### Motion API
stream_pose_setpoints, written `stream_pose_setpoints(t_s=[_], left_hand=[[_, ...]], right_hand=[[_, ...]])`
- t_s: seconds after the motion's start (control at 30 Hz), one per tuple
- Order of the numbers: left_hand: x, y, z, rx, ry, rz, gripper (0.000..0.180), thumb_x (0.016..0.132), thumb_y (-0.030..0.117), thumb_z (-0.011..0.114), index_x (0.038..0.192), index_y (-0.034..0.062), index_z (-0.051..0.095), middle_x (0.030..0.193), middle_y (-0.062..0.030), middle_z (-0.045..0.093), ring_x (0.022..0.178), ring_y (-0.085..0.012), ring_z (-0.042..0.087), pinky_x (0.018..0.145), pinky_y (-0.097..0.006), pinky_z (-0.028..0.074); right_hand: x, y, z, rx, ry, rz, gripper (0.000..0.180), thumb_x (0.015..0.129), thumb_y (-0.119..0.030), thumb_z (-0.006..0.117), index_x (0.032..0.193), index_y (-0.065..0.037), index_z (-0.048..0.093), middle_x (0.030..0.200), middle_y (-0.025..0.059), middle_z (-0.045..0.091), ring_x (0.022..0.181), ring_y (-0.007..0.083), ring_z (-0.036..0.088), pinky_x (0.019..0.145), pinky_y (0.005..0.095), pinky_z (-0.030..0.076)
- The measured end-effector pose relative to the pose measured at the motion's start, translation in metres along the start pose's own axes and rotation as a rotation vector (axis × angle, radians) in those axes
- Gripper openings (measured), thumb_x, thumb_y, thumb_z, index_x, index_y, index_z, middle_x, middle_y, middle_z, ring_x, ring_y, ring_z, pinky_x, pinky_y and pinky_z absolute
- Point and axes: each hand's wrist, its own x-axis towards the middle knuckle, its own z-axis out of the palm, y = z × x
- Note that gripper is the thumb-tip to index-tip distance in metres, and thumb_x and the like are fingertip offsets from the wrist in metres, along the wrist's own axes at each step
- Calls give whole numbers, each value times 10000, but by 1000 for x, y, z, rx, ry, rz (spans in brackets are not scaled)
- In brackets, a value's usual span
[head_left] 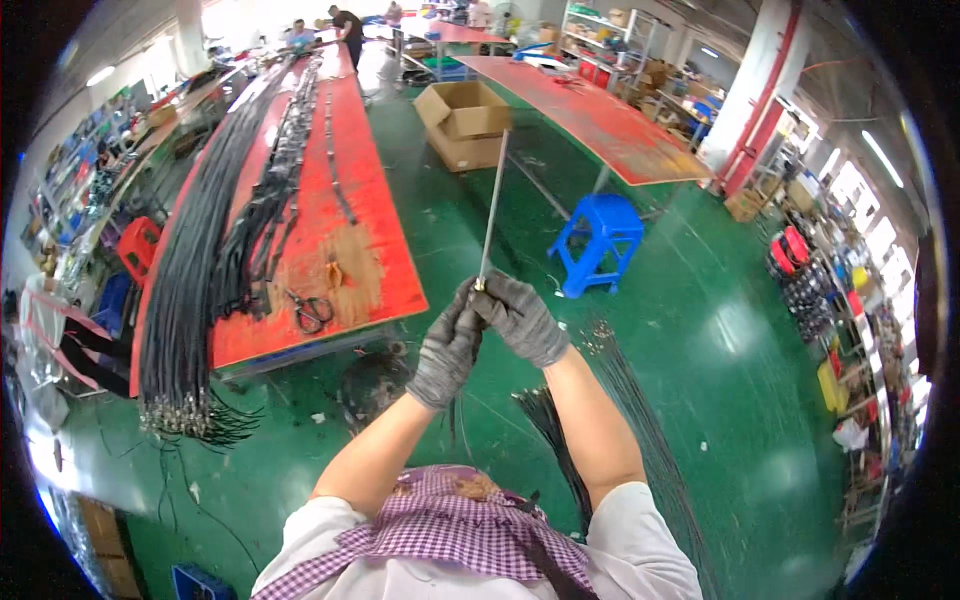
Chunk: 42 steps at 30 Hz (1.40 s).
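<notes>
item, far left: long red workbench [380, 285], running away down the hall; black cable bundles [190, 300] lie along it, their metal-tipped ends hanging off the near edge. scissors [312, 312] rest on the bench's near corner, well apart from the hands.

item, centre: left hand [447, 350], grey knit glove, fingers clenched around the lower end of a thin grey rod [492, 205]. the rod stands nearly upright above both hands.

item, centre-right: right hand [522, 318], same glove, fingers pinched closed on the rod's base where a small brass-coloured fitting [480, 285] shows, touching the left hand.

step in hand, as judged: working the fitting at the rod's lower end. the next move likely calls for a steady left grip while the right fingers turn or press.

item, below: loose black cables [560, 440] trail past the right forearm to the green floor [700, 330].

item, right: blue plastic stool [597, 240]; open cardboard box [465, 122] behind; second red table [600, 120].
</notes>
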Motion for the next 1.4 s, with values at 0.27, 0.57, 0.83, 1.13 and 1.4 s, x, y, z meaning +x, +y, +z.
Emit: stream_pose_setpoints(t_s=[0.27,0.57,0.83,1.13,1.4], left_hand=[[-21,-3,-32,272,89,-109,359,856,127,418,1201,49,357,1007,19,484,858,-52,454,736,-172,379],[-13,-10,-81,-7,305,-202,293,850,137,430,1135,75,425,811,44,471,638,-16,419,551,-134,353],[27,-67,-219,-1163,-65,-271,283,845,176,413,1097,56,461,903,-53,549,824,-106,494,730,-191,402],[21,-121,-358,1191,163,-420,341,834,182,373,1155,72,407,1063,-55,478,988,-152,403,840,-264,320],[-7,-133,-423,2376,-784,-388,431,812,170,342,1232,75,330,1235,-52,373,1178,-192,269,968,-349,204]], right_hand=[[3,-2,36,475,-45,246,190,800,-200,495,797,-17,544,749,54,533,699,120,501,618,261,406],[23,25,101,400,-1,260,192,811,-185,466,809,-3,525,726,67,542,695,139,508,628,262,413],[71,51,188,107,7,306,224,806,-186,454,811,24,532,743,147,546,692,239,532,621,303,414],[87,114,333,267,-127,815,253,790,-258,465,834,-25,554,754,174,570,717,284,541,666,323,420],[62,170,416,252,-322,897,474,783,-418,420,944,10,544,941,214,544,900,318,509,815,347,370]])
